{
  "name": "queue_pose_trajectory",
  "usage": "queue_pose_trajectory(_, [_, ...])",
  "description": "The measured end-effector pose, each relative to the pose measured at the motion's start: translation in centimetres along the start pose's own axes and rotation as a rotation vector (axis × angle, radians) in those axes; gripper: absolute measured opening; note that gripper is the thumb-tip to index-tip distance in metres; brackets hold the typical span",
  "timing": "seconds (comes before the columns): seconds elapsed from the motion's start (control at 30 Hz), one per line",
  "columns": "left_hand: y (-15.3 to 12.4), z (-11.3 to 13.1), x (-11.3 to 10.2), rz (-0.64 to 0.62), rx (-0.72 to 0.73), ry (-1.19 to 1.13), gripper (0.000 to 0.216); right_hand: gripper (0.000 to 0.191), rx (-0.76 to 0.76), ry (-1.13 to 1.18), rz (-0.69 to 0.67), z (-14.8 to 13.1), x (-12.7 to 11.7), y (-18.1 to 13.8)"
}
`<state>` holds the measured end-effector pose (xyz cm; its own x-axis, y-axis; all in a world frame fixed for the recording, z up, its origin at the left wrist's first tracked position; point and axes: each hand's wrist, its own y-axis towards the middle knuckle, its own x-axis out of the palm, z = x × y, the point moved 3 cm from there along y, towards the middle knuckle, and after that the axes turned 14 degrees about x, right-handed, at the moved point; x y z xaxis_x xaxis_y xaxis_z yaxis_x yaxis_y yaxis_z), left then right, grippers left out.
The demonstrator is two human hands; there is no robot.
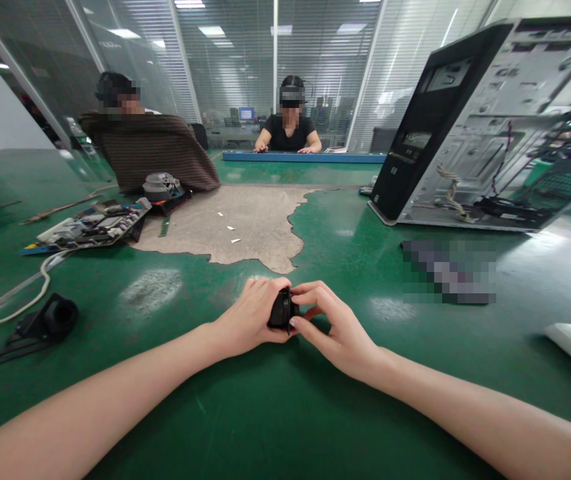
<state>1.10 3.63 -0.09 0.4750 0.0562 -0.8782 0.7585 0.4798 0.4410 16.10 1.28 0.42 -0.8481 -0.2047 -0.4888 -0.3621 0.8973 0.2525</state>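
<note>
Just above the green table (265, 413), left hand (253, 317) and right hand (338, 330) both pinch a small black part (281, 310) between them; looks light, rigid, best gripped by its edges.

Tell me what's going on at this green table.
A person grips a small black part between the left hand and right hand, low over the green table. An open computer case stands to the right and circuit boards lie to the left. A person in a striped top and a person in black sit across.
</note>
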Motion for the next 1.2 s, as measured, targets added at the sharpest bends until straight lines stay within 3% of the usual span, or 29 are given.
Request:
queue_pose_trajectory(0.27, [0.0,0.0,0.1,-0.005,-0.003,0.005,0.055,0.029,0.133,0.037,-0.053,0.6,0.3,0.3])
queue_pose_trajectory(0.57, [0.0,0.1,0.0,0.003,-0.006,-0.008,0.054,0.017,-0.019,-0.02,0.013,-0.2,-0.2,0.0])
queue_pose_trajectory(0.77, [0.0,0.0,0.0,0.005,-0.011,-0.017,0.055,0.03,0.073,0.031,0.001,0.2,0.0,0.2])
queue_pose_trajectory(0.9, [0.0,-0.1,0.0,0.003,-0.011,-0.009,0.054,0.028,0.112,0.072,-0.055,0.5,0.3,0.3])
queue_pose_trajectory(1.2, [0.0,0.0,-0.1,-0.017,-0.018,-0.012,0.055,0.015,-0.046,-0.037,0.024,-0.4,-0.1,-0.3])
